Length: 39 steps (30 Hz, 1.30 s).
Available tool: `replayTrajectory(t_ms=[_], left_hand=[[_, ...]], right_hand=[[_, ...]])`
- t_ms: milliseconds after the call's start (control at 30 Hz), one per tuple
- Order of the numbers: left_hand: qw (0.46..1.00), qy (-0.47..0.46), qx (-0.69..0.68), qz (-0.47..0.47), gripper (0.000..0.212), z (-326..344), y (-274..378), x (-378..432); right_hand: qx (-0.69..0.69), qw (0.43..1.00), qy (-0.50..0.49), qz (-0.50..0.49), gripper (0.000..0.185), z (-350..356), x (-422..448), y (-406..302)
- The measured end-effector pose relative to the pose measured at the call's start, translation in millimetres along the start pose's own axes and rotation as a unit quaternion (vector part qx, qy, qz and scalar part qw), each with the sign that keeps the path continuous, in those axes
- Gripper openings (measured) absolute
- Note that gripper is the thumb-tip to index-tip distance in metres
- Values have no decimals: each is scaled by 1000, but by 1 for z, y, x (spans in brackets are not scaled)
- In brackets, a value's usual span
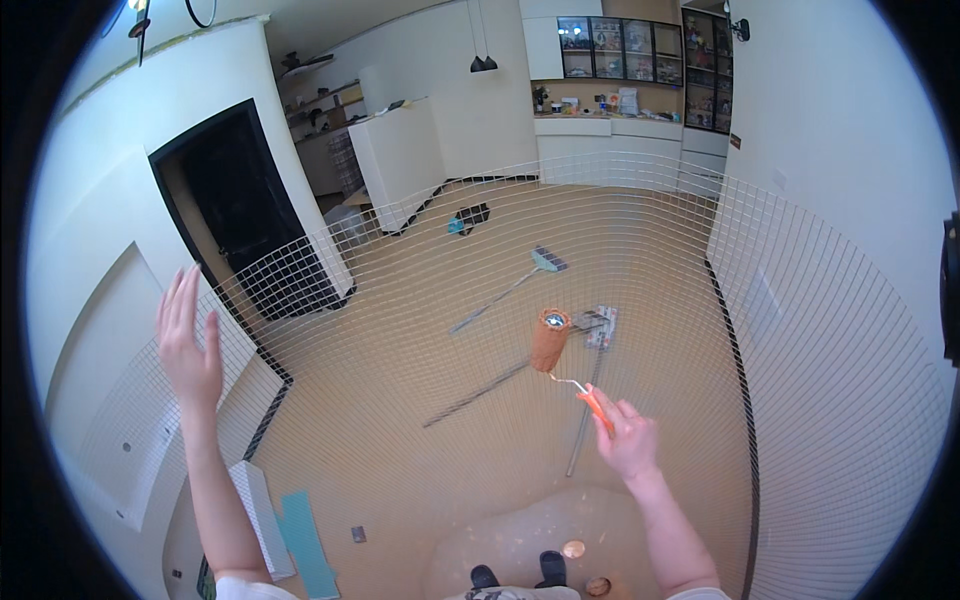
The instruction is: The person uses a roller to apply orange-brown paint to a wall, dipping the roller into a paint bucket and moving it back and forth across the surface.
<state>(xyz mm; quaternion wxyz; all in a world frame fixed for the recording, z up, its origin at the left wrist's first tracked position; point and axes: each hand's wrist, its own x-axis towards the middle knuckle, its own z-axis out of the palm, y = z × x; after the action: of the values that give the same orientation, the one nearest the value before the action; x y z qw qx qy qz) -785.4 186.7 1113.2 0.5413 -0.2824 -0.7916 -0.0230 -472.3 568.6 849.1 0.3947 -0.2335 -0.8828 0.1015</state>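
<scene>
My right hand (628, 439) grips a paint roller by its orange handle (596, 409). The roller's brown nap cover (551, 345) points up and away from me, above the tan floor (360, 420). At the left my left hand (187, 349) is raised with nothing in it, its fingers pointing up and the thumb apart. A fine pale square mesh (645, 232) spreads across the room beyond my hands; I cannot tell whether it is a net or an overlay. My feet in dark shoes (553, 568) stand on a greyish patch of floor (510, 517).
A light-blue broom-like head on a pole (547, 259), a flat mop-like tool (600, 326) and another pole (480, 394) lie ahead. Left are a teal board (309, 544), a white block (261, 517) and a dark door (247, 210). White cabinets (607, 150) stand at the back.
</scene>
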Motion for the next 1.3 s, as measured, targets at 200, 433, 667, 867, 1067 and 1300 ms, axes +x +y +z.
replayTrajectory(t_ms=[200,433,667,867,1067,1300], left_hand=[[978,-46,-176,104,48,21,125,72],[984,-26,-154,89,43,54,165,47],[973,47,-216,63,41,62,216,9],[971,7,-236,34,41,69,226,-2],[969,12,-241,44,40,61,220,7],[975,28,-217,36,41,62,222,11]], right_hand=[[44,999,-17,9,49,-11,1,18],[-62,996,-23,-53,43,-18,20,34],[-71,988,5,-136,42,9,33,69],[-46,978,-42,-197,43,51,38,27],[-18,994,-9,-109,43,14,53,66],[-1,983,-26,-180,44,63,62,-4]])
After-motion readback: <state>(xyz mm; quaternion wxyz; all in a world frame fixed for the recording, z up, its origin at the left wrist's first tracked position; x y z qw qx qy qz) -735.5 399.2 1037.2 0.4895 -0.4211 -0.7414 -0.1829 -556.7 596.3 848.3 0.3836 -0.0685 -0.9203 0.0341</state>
